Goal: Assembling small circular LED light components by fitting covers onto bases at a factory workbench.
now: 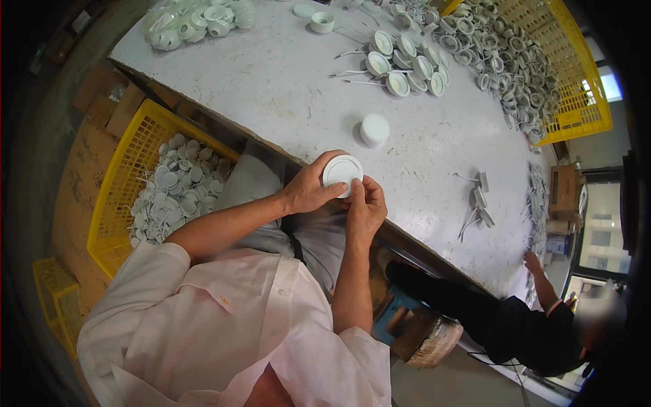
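Observation:
A round white downlight (344,167) with a raised rim is held between my two hands just off the table's front edge. My left hand (306,188) wraps around its left side, thumb along the lower rim. At its lower right, the thumb and fingers of my right hand (366,203) pinch the edge. Its underside is hidden. Just beyond my hands, a short white cylindrical piece (375,129) stands on the table (285,88). Farther back lies a cluster of white round lamp parts (400,64) with wires trailing left.
A yellow basket (112,203) of white discs sits at my left. Another yellow basket (586,102) tips grey-white rings onto the table's far right. A clear bag (203,20) of white cups lies far left. Several wired pieces (480,198) lie at right, near a co-worker in black (515,332).

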A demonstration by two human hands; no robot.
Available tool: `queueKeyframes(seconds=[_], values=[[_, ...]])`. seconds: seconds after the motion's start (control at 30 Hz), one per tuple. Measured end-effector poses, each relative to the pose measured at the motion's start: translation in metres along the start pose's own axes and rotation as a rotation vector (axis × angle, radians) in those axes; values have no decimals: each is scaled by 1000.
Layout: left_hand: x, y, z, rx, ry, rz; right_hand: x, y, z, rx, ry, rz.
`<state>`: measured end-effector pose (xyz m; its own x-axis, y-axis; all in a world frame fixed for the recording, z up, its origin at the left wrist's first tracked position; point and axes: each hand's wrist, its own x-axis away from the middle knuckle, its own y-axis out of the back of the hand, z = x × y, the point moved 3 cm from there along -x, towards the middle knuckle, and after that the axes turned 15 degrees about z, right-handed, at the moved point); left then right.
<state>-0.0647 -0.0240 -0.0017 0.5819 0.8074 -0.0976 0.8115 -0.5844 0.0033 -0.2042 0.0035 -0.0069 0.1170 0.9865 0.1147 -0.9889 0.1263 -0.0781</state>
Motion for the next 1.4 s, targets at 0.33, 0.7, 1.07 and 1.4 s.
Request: queueKeyframes(seconds=[0.33,0.7,1.07,1.4], values=[[0,6,6,11,74,-30,-5,-10,-1,-9,-76,-3],[-3,10,9,-15,66,-81,-13,-13,-5,-92,-149,44],[26,34,8,-44,75,-220,-14,5,2,-111,-102,115],[202,209,117,271,389,-846,-31,312,27,1179,-32,-945]])
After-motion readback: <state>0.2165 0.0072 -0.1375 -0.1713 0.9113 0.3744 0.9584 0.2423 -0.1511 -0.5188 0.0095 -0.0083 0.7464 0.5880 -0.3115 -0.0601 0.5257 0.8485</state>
